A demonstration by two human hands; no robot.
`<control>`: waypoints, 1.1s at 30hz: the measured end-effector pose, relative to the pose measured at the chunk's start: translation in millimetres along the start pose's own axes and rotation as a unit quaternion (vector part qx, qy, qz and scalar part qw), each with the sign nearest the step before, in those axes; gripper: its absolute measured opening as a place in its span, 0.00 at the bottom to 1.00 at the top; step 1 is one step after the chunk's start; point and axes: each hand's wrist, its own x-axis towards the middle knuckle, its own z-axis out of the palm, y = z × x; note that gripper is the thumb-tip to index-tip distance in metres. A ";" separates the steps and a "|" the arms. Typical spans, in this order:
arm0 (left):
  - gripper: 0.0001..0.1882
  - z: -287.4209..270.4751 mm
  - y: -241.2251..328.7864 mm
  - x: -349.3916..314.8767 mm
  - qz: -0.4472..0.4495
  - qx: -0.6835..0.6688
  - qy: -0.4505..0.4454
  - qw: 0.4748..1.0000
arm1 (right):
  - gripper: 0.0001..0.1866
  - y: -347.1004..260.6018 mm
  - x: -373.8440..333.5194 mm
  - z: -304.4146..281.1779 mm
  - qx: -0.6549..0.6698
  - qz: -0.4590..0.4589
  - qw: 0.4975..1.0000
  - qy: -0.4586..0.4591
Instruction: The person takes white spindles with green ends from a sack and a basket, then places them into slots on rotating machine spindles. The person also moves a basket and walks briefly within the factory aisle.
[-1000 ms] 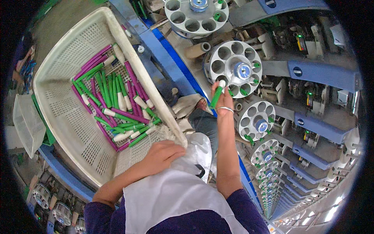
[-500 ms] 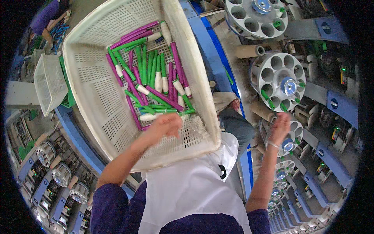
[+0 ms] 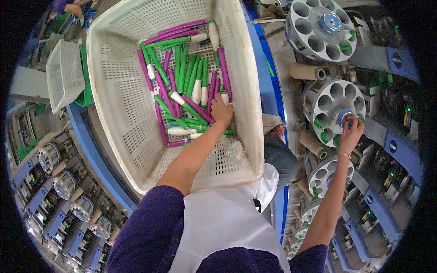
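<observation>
In the white perforated crate (image 3: 109, 132) lie several green and purple spinning bobbins, some partly wound with white yarn. My left hand (image 3: 221, 111) reaches into its right side, fingers closed around a white-wound bobbin (image 3: 225, 97); part of that bobbin is hidden by the hand. At the right, my right hand (image 3: 353, 134) is at the front of a round bobbin magazine (image 3: 336, 91) with round pockets. Its fingers are pinched together beside the blue-and-silver hub (image 3: 346, 117). What they hold, if anything, is too small to make out. Green bobbin ends (image 3: 323, 136) show in the lower pockets.
Another magazine (image 3: 314, 27) stands farther back, with more in a row toward me. Brown paper cones (image 3: 307, 72) stick out between them. A smaller white crate (image 3: 63, 77) is at the left by a blue rail (image 3: 98, 154). Another person's arm (image 3: 75, 10) shows at the far left.
My left hand has moved right and farther into the crate, onto a bobbin. My right hand has risen from below the magazine to its hub. The view has shifted slightly.
</observation>
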 end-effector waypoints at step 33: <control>0.10 -254.6 -89.6 -48.0 -0.067 -0.432 -0.231 0.869 | 0.22 -172.5 -69.4 -58.8 0.884 0.267 0.382 -0.035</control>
